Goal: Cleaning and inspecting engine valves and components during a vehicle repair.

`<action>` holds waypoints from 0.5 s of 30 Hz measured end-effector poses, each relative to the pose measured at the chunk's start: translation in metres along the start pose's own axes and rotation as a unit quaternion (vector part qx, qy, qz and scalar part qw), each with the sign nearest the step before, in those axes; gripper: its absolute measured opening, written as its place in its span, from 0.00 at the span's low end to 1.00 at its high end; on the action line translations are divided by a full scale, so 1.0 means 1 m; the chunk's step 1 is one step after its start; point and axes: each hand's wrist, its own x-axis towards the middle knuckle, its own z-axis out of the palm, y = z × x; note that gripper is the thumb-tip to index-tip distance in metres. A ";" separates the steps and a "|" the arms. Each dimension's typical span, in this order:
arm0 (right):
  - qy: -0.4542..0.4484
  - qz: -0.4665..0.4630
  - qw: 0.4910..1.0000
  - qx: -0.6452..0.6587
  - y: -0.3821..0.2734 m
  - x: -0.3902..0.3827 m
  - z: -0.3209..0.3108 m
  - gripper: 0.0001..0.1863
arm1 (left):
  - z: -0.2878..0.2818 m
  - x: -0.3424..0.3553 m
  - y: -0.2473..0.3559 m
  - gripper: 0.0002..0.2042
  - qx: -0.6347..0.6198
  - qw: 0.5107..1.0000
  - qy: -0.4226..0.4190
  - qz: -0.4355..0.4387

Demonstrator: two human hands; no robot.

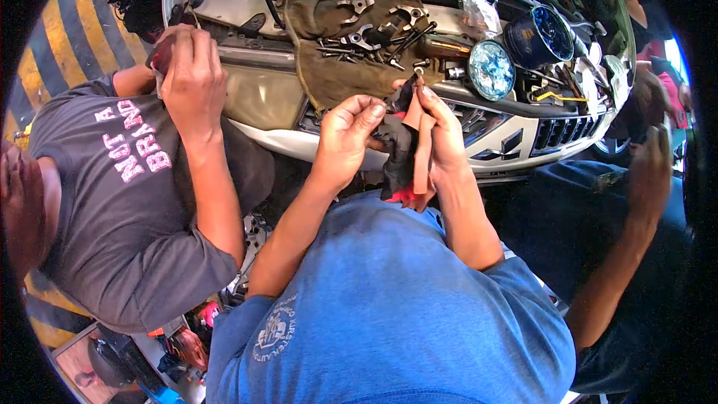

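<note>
Both of my hands are raised in front of the car's nose, closed on a dark rag (399,151) with red and tan parts hanging down. My left hand (342,146) pinches the rag's left side between thumb and fingers. Gripping its upper right part is my right hand (447,138), with a tan strip falling along the palm. A small shiny round metal end (419,71) shows at the top of the rag by my right fingertips; the rest of that piece is hidden. Beyond my hands, a brown cloth (329,78) bears metal forks (360,36) and several bolts (340,52).
A dark tub (516,43) with blue grease stands at the far right, beside its grease-smeared lid (491,69). Tools (561,96) lie near them above the white bumper (292,146). A co-worker's hand (193,75) is raised at left; another person's arm (624,254) is at right.
</note>
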 end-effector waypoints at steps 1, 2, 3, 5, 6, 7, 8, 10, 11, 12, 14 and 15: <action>-0.011 -0.014 1.000 -0.022 -0.001 -0.001 0.001 0.16 | 0.000 0.000 0.001 0.08 -0.051 0.998 0.019 -0.015; -0.026 -0.023 0.999 -0.042 -0.001 -0.002 0.002 0.15 | 0.001 0.000 0.001 0.09 -0.107 0.994 0.023 -0.019; -0.033 -0.034 0.996 -0.073 0.000 -0.003 0.003 0.14 | 0.001 0.000 0.000 0.08 -0.112 0.993 0.038 -0.031; -0.019 -0.047 0.990 -0.133 0.003 -0.004 0.005 0.13 | 0.003 0.002 -0.002 0.08 -0.124 0.991 0.047 -0.027; -0.034 -0.058 0.983 -0.169 0.005 -0.002 0.007 0.14 | 0.004 0.002 -0.003 0.07 -0.132 0.987 0.074 -0.043; -0.041 -0.096 0.973 -0.207 0.007 -0.001 0.007 0.14 | 0.005 0.003 -0.004 0.07 -0.137 0.989 0.054 -0.024; -0.064 -0.131 0.958 -0.246 0.010 0.000 0.008 0.14 | 0.006 0.003 -0.004 0.07 -0.092 0.994 0.054 0.040; -0.055 -0.150 0.941 -0.299 0.011 0.002 0.007 0.13 | 0.006 0.002 -0.004 0.07 -0.047 0.992 0.053 0.103; -0.059 -0.177 0.919 -0.347 0.012 0.003 0.007 0.12 | 0.005 0.001 -0.002 0.07 0.043 0.989 0.052 0.129; -0.051 -0.203 0.896 -0.392 0.012 0.004 0.006 0.11 | 0.004 0.000 0.000 0.08 0.135 0.979 0.051 0.146; -0.060 -0.194 0.896 -0.395 0.012 0.003 0.004 0.11 | 0.001 -0.002 0.004 0.09 0.190 0.967 0.061 0.156; -0.056 -0.169 0.917 -0.357 0.012 0.003 0.003 0.11 | 0.000 -0.004 0.006 0.08 0.198 0.967 0.046 0.151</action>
